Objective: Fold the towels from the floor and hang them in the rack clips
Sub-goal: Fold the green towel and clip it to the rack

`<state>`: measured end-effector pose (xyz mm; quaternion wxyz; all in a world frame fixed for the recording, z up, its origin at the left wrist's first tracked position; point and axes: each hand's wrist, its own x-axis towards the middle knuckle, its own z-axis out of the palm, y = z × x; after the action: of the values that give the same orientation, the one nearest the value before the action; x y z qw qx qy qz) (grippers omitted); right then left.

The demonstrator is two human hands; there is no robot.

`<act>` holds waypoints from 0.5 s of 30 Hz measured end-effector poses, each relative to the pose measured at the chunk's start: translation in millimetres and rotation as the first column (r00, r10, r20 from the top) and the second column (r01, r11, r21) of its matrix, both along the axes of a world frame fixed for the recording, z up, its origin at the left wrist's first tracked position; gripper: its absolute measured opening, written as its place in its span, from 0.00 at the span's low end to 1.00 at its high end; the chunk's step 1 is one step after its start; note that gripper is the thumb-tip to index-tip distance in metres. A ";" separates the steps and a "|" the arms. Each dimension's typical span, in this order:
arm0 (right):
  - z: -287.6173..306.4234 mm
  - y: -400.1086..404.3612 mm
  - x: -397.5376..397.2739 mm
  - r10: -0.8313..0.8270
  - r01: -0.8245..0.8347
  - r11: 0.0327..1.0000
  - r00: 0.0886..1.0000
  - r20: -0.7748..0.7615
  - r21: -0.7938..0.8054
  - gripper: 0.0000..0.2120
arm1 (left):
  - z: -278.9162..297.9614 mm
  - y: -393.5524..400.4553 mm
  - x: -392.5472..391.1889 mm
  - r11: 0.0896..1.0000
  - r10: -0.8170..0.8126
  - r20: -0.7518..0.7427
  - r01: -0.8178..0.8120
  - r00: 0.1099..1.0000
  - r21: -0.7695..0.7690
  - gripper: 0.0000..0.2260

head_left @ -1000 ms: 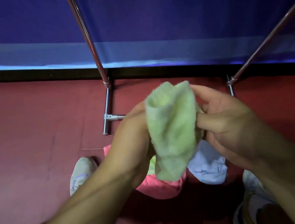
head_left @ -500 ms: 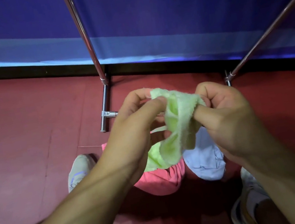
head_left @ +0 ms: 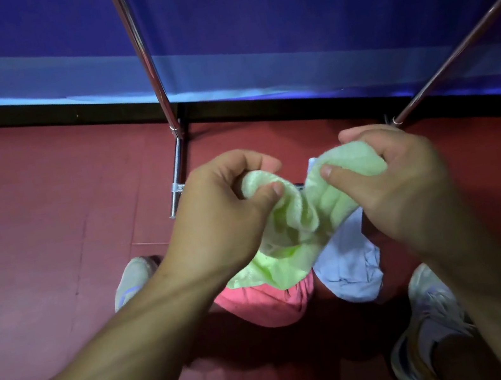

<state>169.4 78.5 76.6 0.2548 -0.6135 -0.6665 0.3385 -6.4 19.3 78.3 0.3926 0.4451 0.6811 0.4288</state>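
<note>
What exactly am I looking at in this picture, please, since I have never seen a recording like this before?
There is no machine here: a camera on a person's head looks down at their own bare hands. The left hand and the right hand each pinch one end of a light green towel, which sags between them. Below, on the red floor, lie a pink towel and a pale blue towel, between the person's shoes. The metal poles belong to the rack.

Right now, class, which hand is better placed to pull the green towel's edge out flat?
Right hand: it pinches the green towel by an exposed edge, while the left hand grips a bunched part.
</note>
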 end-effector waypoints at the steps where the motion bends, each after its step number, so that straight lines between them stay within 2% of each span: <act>1: 0.7 1.0 3.0 0.017 -0.018 1.000 0.998 0.056 0.016 0.17 | 1.3 0.1 -3.1 0.999 -0.030 -0.157 0.036 0.987 0.036 0.08; 3: 0.4 0.9 9.2 0.077 -0.084 0.996 0.978 0.194 0.031 0.13 | 4.4 0.6 -10.3 0.990 -0.094 -0.445 0.131 0.891 0.053 0.07; 4: -1.0 -0.1 11.3 0.131 -0.147 0.989 0.949 0.285 0.035 0.10 | 4.4 1.3 -15.5 0.986 -0.128 -0.524 0.164 0.842 0.022 0.08; 6: -5.2 -5.2 12.5 0.244 -0.263 0.965 0.855 0.458 -0.024 0.13 | 2.1 1.6 -25.5 0.974 -0.222 -0.597 0.195 0.771 -0.111 0.08; 8: -13.1 -8.3 13.2 0.298 -0.314 0.948 0.817 0.493 -0.053 0.15 | -1.3 1.1 -30.5 0.953 -0.299 -0.631 0.189 0.716 -0.237 0.07; 10: -18.6 -8.2 13.0 0.276 -0.310 0.951 0.843 0.462 -0.002 0.09 | -1.6 2.0 -30.8 0.942 -0.318 -0.599 0.173 0.735 -0.288 0.06; 11: -20.4 -7.4 12.2 0.245 -0.285 0.958 0.862 0.443 0.025 0.10 | -0.6 3.2 -30.0 0.935 -0.325 -0.550 0.174 0.769 -0.308 0.07; 13: -18.0 -6.4 8.0 0.178 -0.217 0.974 0.907 0.381 0.062 0.10 | 1.8 5.9 -30.9 0.904 -0.370 -0.381 0.233 0.847 -0.360 0.09; 15: -11.7 -5.7 3.1 0.070 -0.098 0.991 0.960 0.271 0.089 0.10 | 5.1 6.1 -32.3 0.864 -0.429 -0.216 0.328 0.877 -0.382 0.09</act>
<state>172.6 72.8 64.9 0.1788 -0.6109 -0.7364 0.2291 -38.7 25.4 83.4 0.4338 0.5569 0.6924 0.1494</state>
